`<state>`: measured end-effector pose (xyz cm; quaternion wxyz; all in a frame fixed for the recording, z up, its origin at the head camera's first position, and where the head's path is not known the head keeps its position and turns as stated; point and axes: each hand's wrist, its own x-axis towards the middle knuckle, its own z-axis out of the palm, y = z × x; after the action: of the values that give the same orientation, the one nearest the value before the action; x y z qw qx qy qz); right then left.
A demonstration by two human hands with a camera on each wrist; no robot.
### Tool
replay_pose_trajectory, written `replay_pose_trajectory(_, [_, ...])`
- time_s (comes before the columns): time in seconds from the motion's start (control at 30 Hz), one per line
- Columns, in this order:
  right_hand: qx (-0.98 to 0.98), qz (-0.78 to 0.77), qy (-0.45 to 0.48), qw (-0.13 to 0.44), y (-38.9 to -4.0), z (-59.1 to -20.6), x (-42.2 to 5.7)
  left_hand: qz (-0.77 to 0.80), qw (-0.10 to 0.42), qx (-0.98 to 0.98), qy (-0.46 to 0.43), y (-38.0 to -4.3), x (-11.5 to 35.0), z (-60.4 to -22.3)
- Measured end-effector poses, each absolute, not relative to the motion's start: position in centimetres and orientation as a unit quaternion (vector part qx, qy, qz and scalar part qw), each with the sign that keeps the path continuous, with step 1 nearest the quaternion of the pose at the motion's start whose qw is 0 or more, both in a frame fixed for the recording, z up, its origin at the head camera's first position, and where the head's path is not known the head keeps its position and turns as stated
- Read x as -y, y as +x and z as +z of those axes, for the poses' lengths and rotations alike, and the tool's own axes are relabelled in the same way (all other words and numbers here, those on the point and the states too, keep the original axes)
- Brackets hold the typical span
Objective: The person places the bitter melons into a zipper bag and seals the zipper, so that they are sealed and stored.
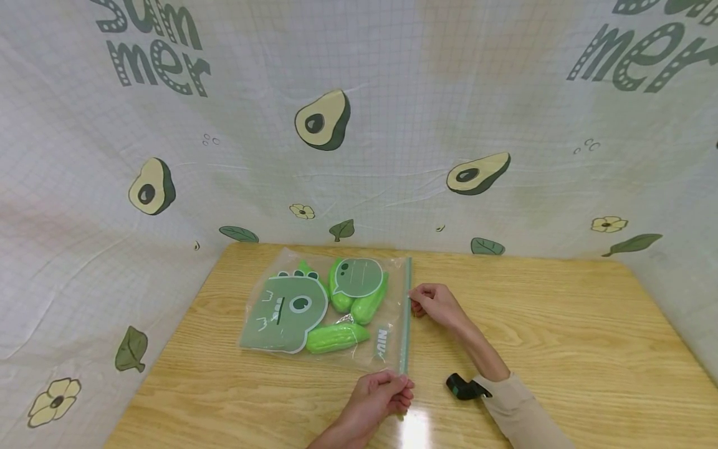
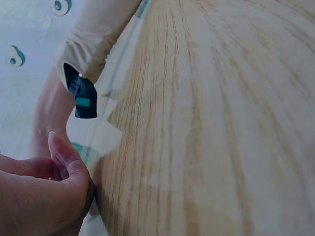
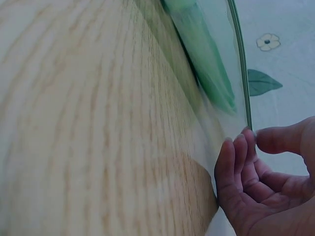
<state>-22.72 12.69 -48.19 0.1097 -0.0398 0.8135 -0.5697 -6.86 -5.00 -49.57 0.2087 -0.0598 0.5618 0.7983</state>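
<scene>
A clear zip bag (image 1: 395, 312) with a green dinosaur print lies on the table, its pale green zip strip (image 1: 407, 274) along the right side. Inside show several bright green vegetables, one a ridged, bitter-melon-like piece (image 1: 336, 337); the print hides part of them. My left hand (image 1: 373, 402) pinches the near end of the strip between thumb and fingers. Farther up the strip, my right hand (image 1: 440, 304) pinches it too; in the right wrist view the thumb and fingertips (image 3: 246, 135) meet at the strip's edge.
The wooden table (image 1: 561, 324) carries the bag and runs back to a pale cloth (image 1: 392, 125) printed with avocados and leaves, which also hangs at both sides. A black wrist camera (image 1: 465, 386) sits at the right sleeve cuff, close over the table.
</scene>
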Motion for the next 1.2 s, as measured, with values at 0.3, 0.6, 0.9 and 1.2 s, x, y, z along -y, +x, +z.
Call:
replay_pose_trajectory(0.3, [-0.803,-0.584,-0.040,0.115,-23.3,-48.2,-12.6,0.795,0.208,-0.567,-0.064,-6.9,5.0,-49.7])
replay_pose_trajectory(0.6, [-0.802,-0.585,-0.041,0.113,-23.8,-48.0,-12.7,0.794,0.207,-0.567,-0.065,-7.0,5.0,-49.7])
replay_pose_trajectory(0.9, [-0.794,-0.595,-0.045,0.114,-24.6,-48.3,-12.8,0.798,0.207,-0.563,-0.061,-7.0,5.0,-49.8])
replay_pose_trajectory(1.2, [-0.795,-0.595,-0.039,0.113,-24.9,-48.2,-12.8,0.795,0.209,-0.566,-0.068,-7.0,4.9,-49.8])
